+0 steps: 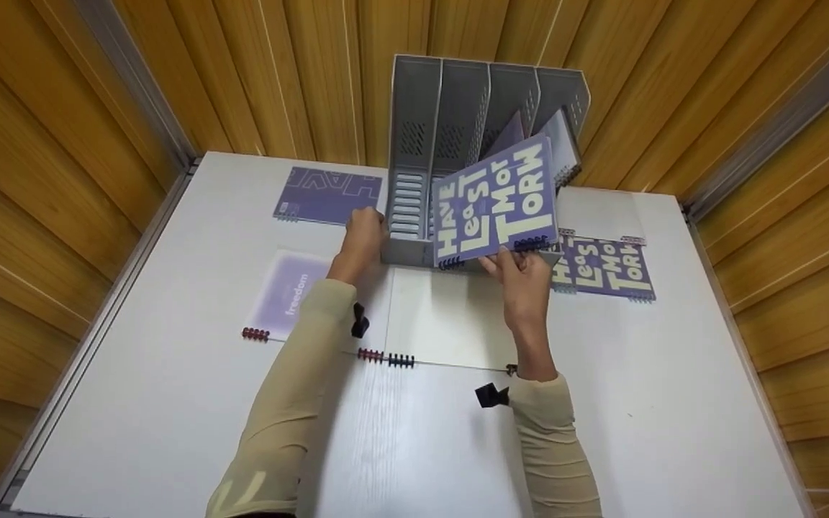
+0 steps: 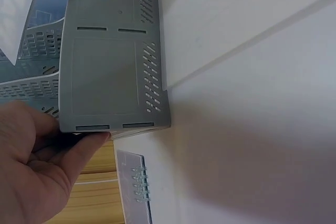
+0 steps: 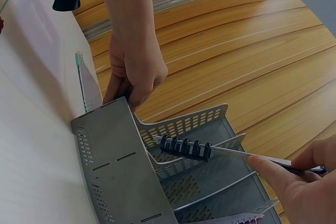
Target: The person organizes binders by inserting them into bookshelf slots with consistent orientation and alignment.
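My left hand (image 1: 365, 234) grips the front left corner of a grey file rack (image 1: 407, 253) with several upright compartments; in the left wrist view the thumb and fingers pinch that edge. My right hand (image 1: 526, 288) holds a purple loose-ring notebook (image 1: 494, 201) with large pale lettering by its lower, ringed edge. The notebook is tilted in front of the rack's middle and right compartments and hides part of them. The right wrist view shows its dark rings (image 3: 185, 148) over the rack's open side. A purple notebook (image 1: 506, 138) and a whitish notebook (image 1: 562, 147) lean inside the right-hand compartments.
Left of the rack lies a purple notebook (image 1: 324, 194), with a pale "freedom" notebook (image 1: 278, 295) nearer. A cream-coloured notebook (image 1: 450, 316) lies before the rack. On the right, a whitish notebook (image 1: 599, 212) overlaps a lettered purple one (image 1: 605, 270). Wood-patterned walls (image 1: 328, 79) enclose the table.
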Motion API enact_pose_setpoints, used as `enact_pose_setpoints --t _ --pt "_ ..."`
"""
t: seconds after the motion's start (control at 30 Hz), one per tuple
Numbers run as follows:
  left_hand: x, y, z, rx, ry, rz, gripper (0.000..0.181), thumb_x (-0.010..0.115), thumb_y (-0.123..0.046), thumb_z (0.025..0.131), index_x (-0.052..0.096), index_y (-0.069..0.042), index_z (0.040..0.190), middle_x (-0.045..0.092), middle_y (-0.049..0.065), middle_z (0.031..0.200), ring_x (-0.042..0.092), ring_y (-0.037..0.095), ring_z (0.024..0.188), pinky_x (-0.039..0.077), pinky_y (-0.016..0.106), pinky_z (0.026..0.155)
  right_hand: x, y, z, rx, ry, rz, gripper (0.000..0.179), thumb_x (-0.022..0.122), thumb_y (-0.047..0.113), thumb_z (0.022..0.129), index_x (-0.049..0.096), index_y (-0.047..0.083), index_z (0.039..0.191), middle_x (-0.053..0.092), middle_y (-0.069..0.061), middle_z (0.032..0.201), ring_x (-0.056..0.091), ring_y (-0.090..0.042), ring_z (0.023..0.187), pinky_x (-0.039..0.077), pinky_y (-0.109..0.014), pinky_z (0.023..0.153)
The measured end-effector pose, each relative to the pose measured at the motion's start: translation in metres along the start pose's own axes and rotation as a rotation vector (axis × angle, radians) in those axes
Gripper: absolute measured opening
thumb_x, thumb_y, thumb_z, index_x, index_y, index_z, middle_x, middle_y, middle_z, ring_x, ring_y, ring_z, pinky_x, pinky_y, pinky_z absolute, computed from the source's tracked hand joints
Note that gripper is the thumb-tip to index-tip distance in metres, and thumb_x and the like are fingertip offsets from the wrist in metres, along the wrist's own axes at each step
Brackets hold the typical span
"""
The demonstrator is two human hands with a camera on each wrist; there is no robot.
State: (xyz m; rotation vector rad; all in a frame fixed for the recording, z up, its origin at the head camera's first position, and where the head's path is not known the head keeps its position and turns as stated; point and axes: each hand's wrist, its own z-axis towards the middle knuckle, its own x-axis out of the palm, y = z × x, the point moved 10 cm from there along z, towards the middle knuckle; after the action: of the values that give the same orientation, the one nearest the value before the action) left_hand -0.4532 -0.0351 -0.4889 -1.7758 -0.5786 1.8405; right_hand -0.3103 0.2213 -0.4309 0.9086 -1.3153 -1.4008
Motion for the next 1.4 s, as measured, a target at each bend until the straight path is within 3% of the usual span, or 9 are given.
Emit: enact_pose_setpoints --t 0.23,0.33,0.57,0.7,0.8,1.03,1.13,1.4 --pt "0.002 0.003 0.000 -0.005 0.044 -0.007 0.021 0.055 0.004 0.095 0.075 0.005 0.090 0.064 0.008 0.081 0.050 0.018 0.072 0.046 0.034 0.064 -0.001 -0.001 0.008 0.012 -0.050 -0.002 0.034 0.053 0.004 0.104 0.053 -0.014 0.133 0.065 -0.024 0.123 0.072 -0.028 0.105 0.056 -0.030 0.089" --pt "0.001 0.003 -0.001 0.003 0.048 -0.015 0.022 0.054 0.003 0.096 0.075 0.004 0.089 0.064 0.008 0.081 0.051 0.019 0.071 0.045 0.033 0.063 0.000 -0.002 0.013 0.024 -0.070 -0.012 0.034 0.054 0.004 0.103 0.053 -0.014 0.133 0.065 -0.025 0.122 0.072 -0.027 0.105 0.056 -0.028 0.089" --pt "-0.003 0.004 -0.001 0.043 0.025 -0.023 0.027 0.051 0.003 0.096 0.071 0.003 0.078 0.062 0.008 0.076 0.049 0.019 0.068 0.043 0.033 0.060 0.006 0.003 0.024 -0.040 -0.088 -0.074 0.025 0.056 0.003 0.102 0.062 -0.014 0.119 0.069 -0.025 0.107 0.073 -0.028 0.100 0.058 -0.028 0.083" --pt "-0.003 0.007 0.000 0.018 0.030 -0.022 0.025 0.052 0.003 0.096 0.072 0.004 0.081 0.064 0.010 0.080 0.050 0.019 0.071 0.044 0.034 0.063 0.016 0.001 0.033 -0.040 -0.069 -0.071 0.023 0.055 0.004 0.103 0.061 -0.014 0.117 0.066 -0.017 0.093 0.072 -0.032 0.102 0.057 -0.027 0.083" --pt "-0.001 0.007 0.001 -0.009 0.045 -0.025 0.023 0.053 0.004 0.096 0.072 0.003 0.083 0.065 0.010 0.083 0.050 0.020 0.073 0.045 0.035 0.065 0.020 0.002 0.041 -0.050 -0.083 -0.139 0.022 0.055 0.007 0.103 0.063 -0.011 0.115 0.063 -0.014 0.088 0.072 -0.034 0.101 0.058 -0.027 0.079" --pt "0.001 0.006 0.001 -0.014 0.039 -0.024 0.026 0.053 0.003 0.096 0.069 0.000 0.076 0.068 0.013 0.085 0.049 0.021 0.073 0.046 0.038 0.068 0.032 0.002 0.058 -0.065 -0.089 -0.294 0.028 0.056 0.010 0.103 0.064 -0.005 0.126 0.071 -0.020 0.115 0.072 -0.030 0.105 0.054 -0.024 0.073" --pt "0.000 0.008 0.000 -0.027 0.030 -0.025 0.027 0.052 0.002 0.096 0.071 0.001 0.077 0.070 0.014 0.087 0.050 0.020 0.073 0.047 0.038 0.068 0.040 0.000 0.065 -0.063 -0.083 -0.370 0.026 0.056 0.012 0.103 0.067 -0.006 0.118 0.072 -0.023 0.111 0.072 -0.031 0.102 0.050 -0.023 0.068" --pt "-0.002 0.008 -0.003 -0.008 0.028 -0.055 0.030 0.051 -0.002 0.100 0.073 0.003 0.080 0.065 0.010 0.080 0.050 0.020 0.071 0.046 0.035 0.065 0.060 -0.008 0.079 -0.049 -0.079 -0.406 0.024 0.054 0.011 0.103 0.068 -0.006 0.112 0.072 -0.024 0.109 0.073 -0.031 0.100 0.058 -0.033 0.079"
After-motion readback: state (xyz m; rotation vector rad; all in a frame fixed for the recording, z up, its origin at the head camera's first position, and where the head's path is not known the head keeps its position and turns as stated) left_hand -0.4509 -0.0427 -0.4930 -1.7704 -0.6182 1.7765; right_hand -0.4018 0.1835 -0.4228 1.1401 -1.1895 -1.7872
